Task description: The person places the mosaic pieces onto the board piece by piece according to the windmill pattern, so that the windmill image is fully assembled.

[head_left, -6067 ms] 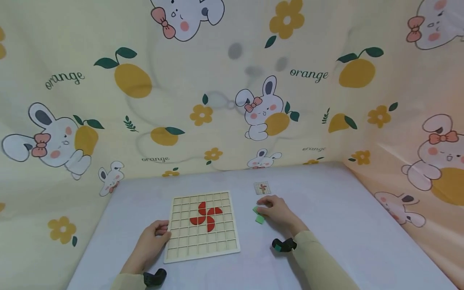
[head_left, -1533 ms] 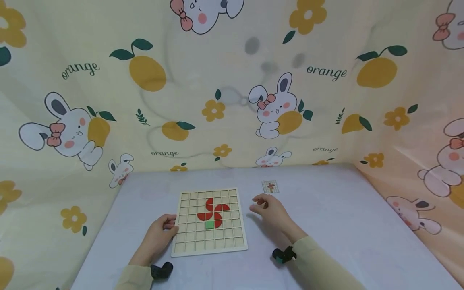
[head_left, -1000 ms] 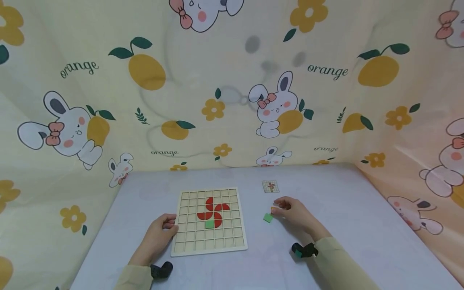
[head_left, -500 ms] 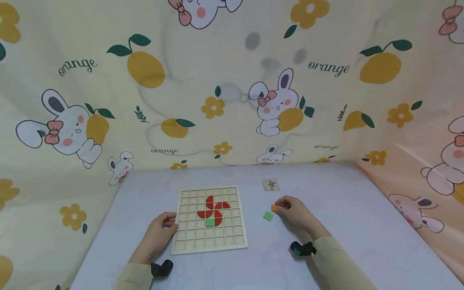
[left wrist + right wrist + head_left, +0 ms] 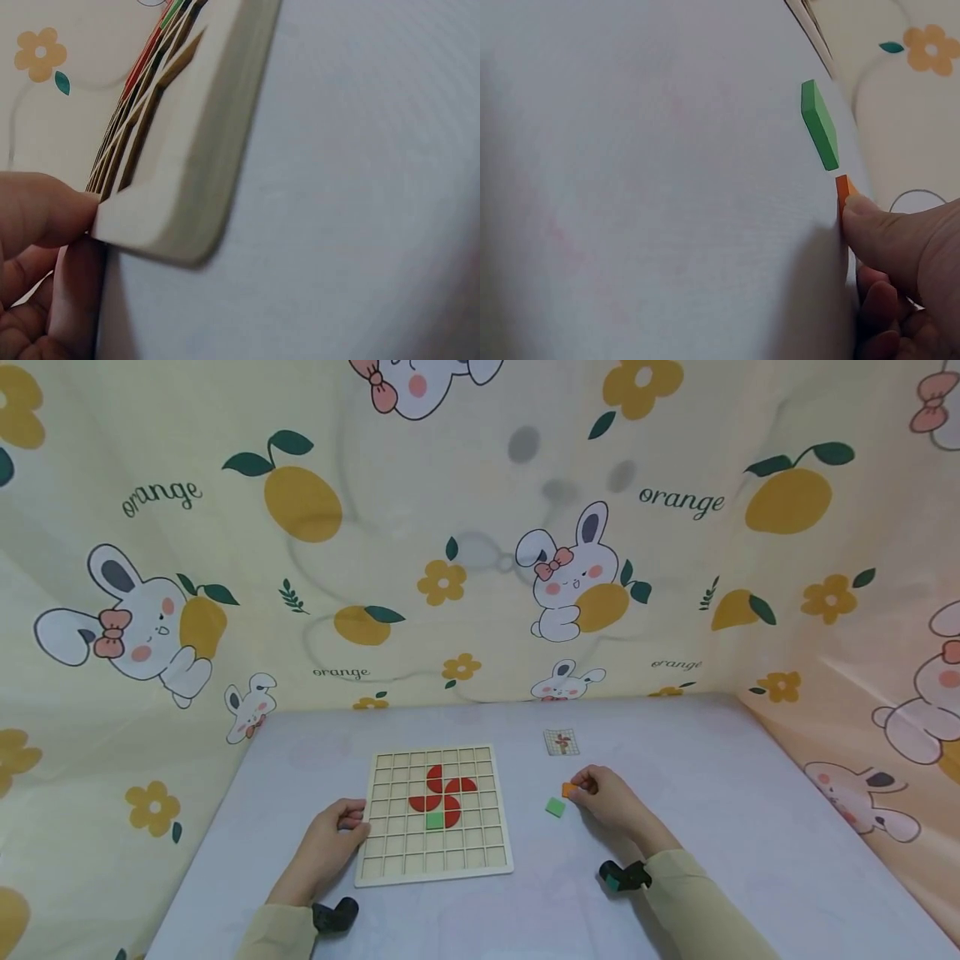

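Note:
In the head view, a wooden grid board (image 5: pixel 472 853) bears red quarter-circle pieces (image 5: pixel 460 786) set as a pinwheel. A green square tile (image 5: pixel 435 821) fills a cell just below them. My left hand (image 5: pixel 324 847) holds the board's left edge; the left wrist view has the thumb (image 5: pixel 52 210) at the rim and fingers beneath. Right of the board, my right hand (image 5: pixel 617 803) pinches a small orange tile (image 5: pixel 567 790) low over the table. Close beside it lies a loose green tile (image 5: pixel 555 807). In the right wrist view, the thumb covers part of the orange tile (image 5: pixel 843 196).
Behind the right hand lies a small picture card (image 5: pixel 561 742) showing a pinwheel on a grid. A pale cloth covers the table (image 5: pixel 465 918). Printed curtains (image 5: pixel 360 543) with rabbits and oranges stand at the back and sides.
Since the oldest frame, a green tile has come onto the board. My right hand has moved from beside the board back right and taken hold of the orange tile. My left hand stays at the edge.

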Demonstrator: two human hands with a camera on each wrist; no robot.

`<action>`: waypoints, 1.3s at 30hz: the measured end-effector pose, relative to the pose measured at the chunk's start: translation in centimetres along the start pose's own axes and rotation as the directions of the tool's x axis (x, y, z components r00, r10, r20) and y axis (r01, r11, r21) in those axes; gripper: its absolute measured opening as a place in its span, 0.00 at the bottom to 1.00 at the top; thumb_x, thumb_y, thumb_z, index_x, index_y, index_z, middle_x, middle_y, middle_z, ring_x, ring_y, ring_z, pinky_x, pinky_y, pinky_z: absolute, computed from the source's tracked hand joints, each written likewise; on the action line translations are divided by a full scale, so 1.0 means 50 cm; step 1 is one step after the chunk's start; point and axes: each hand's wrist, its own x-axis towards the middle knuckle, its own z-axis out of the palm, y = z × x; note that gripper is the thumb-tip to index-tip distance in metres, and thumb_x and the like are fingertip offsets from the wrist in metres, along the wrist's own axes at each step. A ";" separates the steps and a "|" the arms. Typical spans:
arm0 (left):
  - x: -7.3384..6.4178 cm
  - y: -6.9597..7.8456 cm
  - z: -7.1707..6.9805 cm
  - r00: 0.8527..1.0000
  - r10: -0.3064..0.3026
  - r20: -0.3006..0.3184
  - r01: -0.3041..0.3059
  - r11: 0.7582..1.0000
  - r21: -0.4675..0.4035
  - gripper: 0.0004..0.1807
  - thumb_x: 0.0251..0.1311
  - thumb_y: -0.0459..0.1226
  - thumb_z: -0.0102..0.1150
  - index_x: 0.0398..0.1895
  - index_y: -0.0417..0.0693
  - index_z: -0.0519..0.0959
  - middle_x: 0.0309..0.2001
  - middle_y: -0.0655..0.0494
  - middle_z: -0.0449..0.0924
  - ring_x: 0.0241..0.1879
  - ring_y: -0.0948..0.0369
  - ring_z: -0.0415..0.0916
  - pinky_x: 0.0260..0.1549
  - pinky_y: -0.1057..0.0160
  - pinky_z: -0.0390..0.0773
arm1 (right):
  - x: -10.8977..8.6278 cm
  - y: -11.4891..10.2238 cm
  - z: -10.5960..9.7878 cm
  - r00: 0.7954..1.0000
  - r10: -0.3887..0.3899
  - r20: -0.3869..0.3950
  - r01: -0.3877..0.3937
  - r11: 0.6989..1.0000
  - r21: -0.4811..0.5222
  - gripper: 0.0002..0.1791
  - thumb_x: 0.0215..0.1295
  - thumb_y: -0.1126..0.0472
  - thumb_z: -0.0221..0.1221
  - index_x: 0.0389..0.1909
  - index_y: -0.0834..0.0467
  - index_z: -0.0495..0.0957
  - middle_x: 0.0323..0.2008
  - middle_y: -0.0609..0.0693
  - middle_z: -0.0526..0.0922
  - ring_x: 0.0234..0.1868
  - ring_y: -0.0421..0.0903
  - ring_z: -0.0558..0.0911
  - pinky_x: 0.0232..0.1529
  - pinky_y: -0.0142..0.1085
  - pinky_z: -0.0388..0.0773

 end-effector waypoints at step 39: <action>0.001 0.001 -0.001 1.000 -0.010 0.015 0.010 1.000 -0.021 0.21 0.61 0.35 0.58 0.59 0.43 0.73 0.45 0.52 0.74 0.46 0.55 0.69 0.46 0.56 0.70 | -0.016 -0.095 0.050 0.996 -0.088 -0.012 0.089 0.988 0.124 0.06 0.66 0.59 0.60 0.40 0.54 0.74 0.34 0.48 0.77 0.33 0.46 0.73 0.32 0.38 0.73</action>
